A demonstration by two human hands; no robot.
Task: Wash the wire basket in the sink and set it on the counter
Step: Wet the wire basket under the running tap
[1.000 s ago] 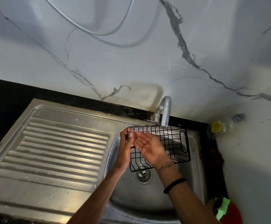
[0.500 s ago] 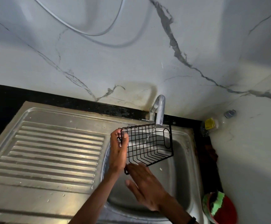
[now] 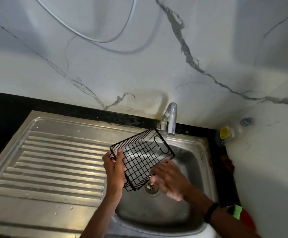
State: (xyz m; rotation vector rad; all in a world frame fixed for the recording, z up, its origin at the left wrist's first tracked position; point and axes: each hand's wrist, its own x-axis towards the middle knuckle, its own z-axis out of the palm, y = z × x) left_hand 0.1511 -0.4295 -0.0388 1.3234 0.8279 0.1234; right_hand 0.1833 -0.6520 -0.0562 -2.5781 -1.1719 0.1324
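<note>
Head camera looked down at a steel sink point(image 3: 194, 162) with a ridged draining board point(image 3: 54, 160) on its left (a thin stream ran from the tap point(image 3: 170, 117)). Over the bowl hung the tilted black wire basket point(image 3: 141, 157). The left hand point(image 3: 114, 167) curled around its left rim, while the right hand point(image 3: 169, 179) touched its lower edge with fairly straight fingers.

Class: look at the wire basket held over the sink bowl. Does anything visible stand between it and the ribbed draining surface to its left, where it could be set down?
Nothing visible does. The left hand grips the wire basket at its left edge over the sink; the right hand touches its lower edge. The ribbed drainboard beside it shows bare metal.
</note>
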